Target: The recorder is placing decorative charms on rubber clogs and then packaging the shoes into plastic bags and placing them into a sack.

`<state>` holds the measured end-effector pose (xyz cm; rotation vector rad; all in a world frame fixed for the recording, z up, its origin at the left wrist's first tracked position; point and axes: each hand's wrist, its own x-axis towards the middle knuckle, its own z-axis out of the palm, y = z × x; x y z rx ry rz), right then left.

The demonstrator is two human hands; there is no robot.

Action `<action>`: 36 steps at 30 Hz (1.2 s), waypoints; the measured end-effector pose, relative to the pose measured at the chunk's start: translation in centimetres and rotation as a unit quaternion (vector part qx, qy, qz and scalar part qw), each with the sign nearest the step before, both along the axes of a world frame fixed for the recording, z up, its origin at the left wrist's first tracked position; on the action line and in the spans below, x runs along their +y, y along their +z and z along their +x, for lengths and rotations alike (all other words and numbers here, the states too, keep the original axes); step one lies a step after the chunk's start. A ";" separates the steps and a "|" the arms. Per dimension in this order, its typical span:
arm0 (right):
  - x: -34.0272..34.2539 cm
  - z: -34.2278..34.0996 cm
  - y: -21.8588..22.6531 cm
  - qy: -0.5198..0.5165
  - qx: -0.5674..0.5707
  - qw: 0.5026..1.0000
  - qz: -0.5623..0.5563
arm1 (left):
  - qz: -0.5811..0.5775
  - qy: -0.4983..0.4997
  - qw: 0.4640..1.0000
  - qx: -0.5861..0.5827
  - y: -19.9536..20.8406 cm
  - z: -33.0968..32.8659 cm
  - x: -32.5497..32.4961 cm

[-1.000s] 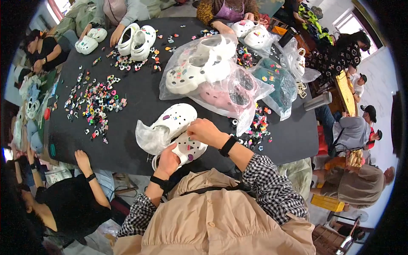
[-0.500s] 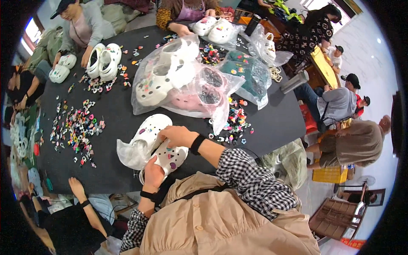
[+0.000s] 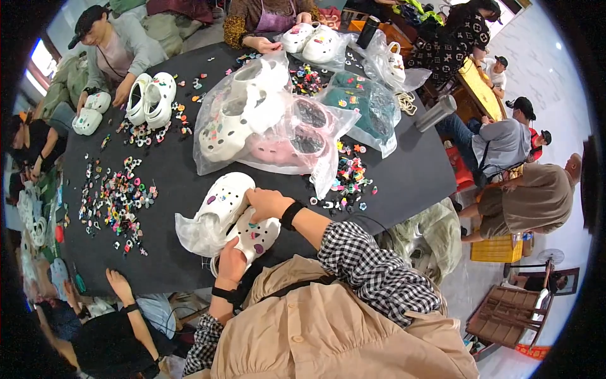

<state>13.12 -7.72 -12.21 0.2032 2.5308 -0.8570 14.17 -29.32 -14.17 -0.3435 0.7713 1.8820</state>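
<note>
Black table (image 3: 170, 268) carries clear bags with white clogs (image 3: 218, 144) and pink clogs (image 3: 274, 150). Nearer: far white clog (image 3: 222, 191), translucent plastic (image 3: 201, 232) at its opening; near white clog (image 3: 266, 235) beside it, by the table's near edge. Left hand (image 3: 231, 264) grips near clog's side. Right hand (image 3: 266, 204) has fingers bent at its upper; can't tell if they're pinching anything. Loose charms (image 3: 120, 197) lie left.

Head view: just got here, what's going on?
The person's left hand holds the nearer white clog by its heel end; the right hand is at its upper, which bears a few charms. The other white clog sits beside it, clear plastic at its opening. Bagged pink clogs and loose charms lie on the black table.
</note>
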 end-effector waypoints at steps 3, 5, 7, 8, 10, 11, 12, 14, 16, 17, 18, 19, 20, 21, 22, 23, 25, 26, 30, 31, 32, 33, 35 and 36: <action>-0.6 0.2 0.3 -0.007 0.022 0.999 0.025 | -0.003 -0.014 1.000 0.021 0.2 0.1 -0.1; -1.0 0.5 0.4 0.000 0.035 0.998 0.045 | -0.004 -0.019 0.999 0.028 0.2 0.2 -0.1; -1.4 0.7 0.2 0.008 0.049 0.997 0.064 | -0.005 -0.024 0.999 0.036 -0.1 0.2 -0.3; -1.7 0.9 0.0 0.007 0.072 0.994 0.080 | -0.005 -0.026 0.999 0.024 -0.7 0.1 -0.4; -2.1 1.2 -0.7 0.003 0.097 0.991 0.096 | -0.006 -0.029 0.999 0.014 -0.9 0.2 -0.5; -2.5 1.3 -1.1 0.006 0.100 0.988 0.119 | -0.008 -0.028 0.999 0.020 -1.0 0.2 -0.6; -2.6 1.5 -1.3 0.009 0.102 0.984 0.143 | -0.009 -0.028 0.999 0.024 -1.0 0.3 -0.5; -2.3 1.9 -1.6 0.005 0.118 0.983 0.144 | -0.010 -0.037 0.999 0.019 -0.9 0.1 -0.2; -2.3 2.4 -1.4 0.005 0.133 0.981 0.140 | -0.014 -0.041 0.999 0.012 -0.5 0.2 -0.4; -2.3 2.6 -1.3 0.003 0.141 0.983 0.118 | -0.030 -0.037 0.999 0.025 -0.4 0.3 -0.5; -2.2 2.8 -1.2 0.003 0.148 0.984 0.096 | -0.045 -0.031 0.998 0.038 -0.1 0.4 -0.6; -2.0 2.9 -1.0 0.006 0.148 0.985 0.093 | -0.047 -0.028 0.998 0.037 0.0 0.4 -0.6; -1.9 3.0 -1.0 -0.010 0.149 0.986 0.068 | -0.035 -0.027 0.998 0.034 0.4 0.4 -0.5; -1.7 3.0 -0.9 -0.025 0.149 0.988 0.042 | -0.023 -0.025 0.999 0.031 0.7 0.5 -0.4; -1.2 3.4 -0.8 -0.030 0.140 0.989 0.033 | -0.013 -0.037 0.999 0.015 1.0 0.7 -0.1; -0.9 3.5 0.0 -0.024 0.123 0.992 0.014 | 0.000 -0.041 0.999 0.024 -0.4 0.6 -0.8; 0.2 3.6 1.0 -0.013 0.083 0.996 -0.019 | 0.001 -0.050 0.999 0.011 0.1 0.7 -0.2; 0.3 3.4 1.0 -0.007 0.084 0.996 -0.023 | -0.008 -0.039 0.999 0.029 0.7 1.0 -0.1; 0.4 2.9 1.1 0.014 0.056 0.998 -0.026 | 0.001 -0.014 0.999 0.038 0.8 1.0 -0.1; 0.3 2.8 1.1 0.018 0.050 0.998 -0.021 | 0.002 -0.013 0.999 0.036 0.5 1.0 -0.2; 0.0 2.8 1.1 0.018 0.048 0.998 -0.020 | -0.003 -0.014 1.000 0.024 0.0 0.8 -0.5; -0.2 2.9 0.9 0.009 0.053 0.998 -0.019 | -0.007 -0.017 1.000 0.013 -0.1 0.6 -0.5; -0.6 3.0 0.4 -0.003 0.055 0.998 -0.014 | -0.014 -0.021 1.000 0.013 -0.3 0.5 -0.6; -0.8 3.1 0.2 -0.021 0.056 0.998 -0.032 | -0.012 -0.025 1.000 0.015 -0.1 0.4 -0.4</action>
